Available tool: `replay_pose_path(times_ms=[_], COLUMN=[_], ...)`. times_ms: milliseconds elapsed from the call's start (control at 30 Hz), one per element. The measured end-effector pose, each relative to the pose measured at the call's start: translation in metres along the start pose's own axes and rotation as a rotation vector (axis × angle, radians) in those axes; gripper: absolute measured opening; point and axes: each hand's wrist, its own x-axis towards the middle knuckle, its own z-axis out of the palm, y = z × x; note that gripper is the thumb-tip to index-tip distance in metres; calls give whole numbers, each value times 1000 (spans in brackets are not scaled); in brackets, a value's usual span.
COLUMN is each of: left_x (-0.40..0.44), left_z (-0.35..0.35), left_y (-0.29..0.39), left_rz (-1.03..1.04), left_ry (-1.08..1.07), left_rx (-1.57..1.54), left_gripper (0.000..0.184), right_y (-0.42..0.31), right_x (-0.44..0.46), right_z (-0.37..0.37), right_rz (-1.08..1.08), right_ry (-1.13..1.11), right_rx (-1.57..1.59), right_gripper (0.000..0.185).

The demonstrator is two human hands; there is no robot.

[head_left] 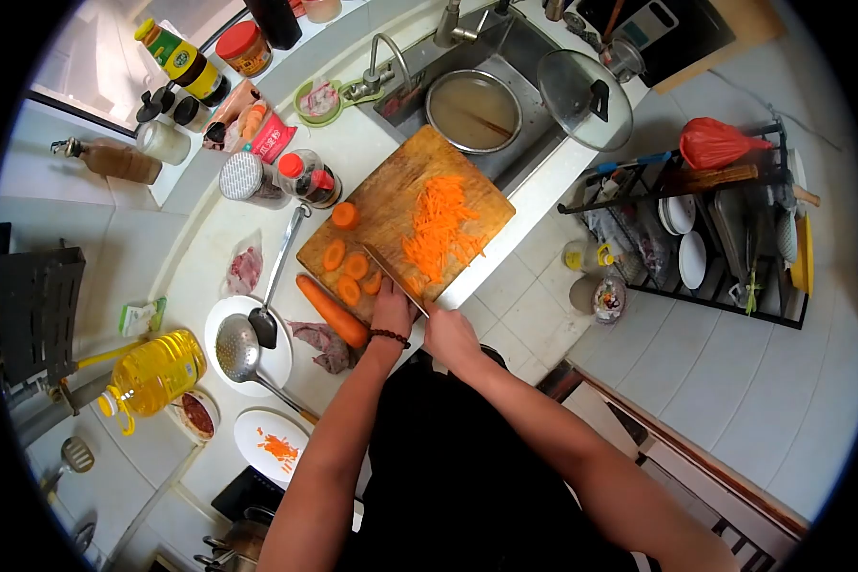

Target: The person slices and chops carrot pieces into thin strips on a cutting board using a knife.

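Observation:
On the wooden cutting board lies a pile of orange carrot shreds. Several round carrot slices and a short carrot stub rest at its left side. My left hand, with a beaded bracelet at the wrist, presses its bent fingers on carrot slices at the near edge of the board. My right hand is closed around the handle of a kitchen knife, its blade along my left fingers. A whole carrot lies against the board's left edge, beside a grey-brown cloth.
Beyond the board, the sink holds a metal basin of cloudy water; a glass lid overlaps its right side. At left are a plate with a skimmer, an oil bottle and a plate of carrot bits.

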Motion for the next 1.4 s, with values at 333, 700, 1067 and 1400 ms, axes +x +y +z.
replay_pose_path(times_ms=[333, 700, 1067, 1400], left_x=[2, 0, 0, -5], left_z=[2, -5, -6, -1], left_y=[-3, 2, 1, -7], left_rz=[-105, -29, -152, 16], left_ry=[-70, -38, -118, -19], left_rx=[-22, -49, -31, -38], left_gripper=[42, 40, 46, 46], right_y=[-14, 5, -5, 2], right_x=[26, 1, 22, 5], right_z=[-6, 6, 7, 4], right_rz=[-58, -40, -17, -40], right_ry=[-59, 22, -12, -38], right_rx=[-55, 15, -16, -31], right_gripper=[20, 19, 23, 19])
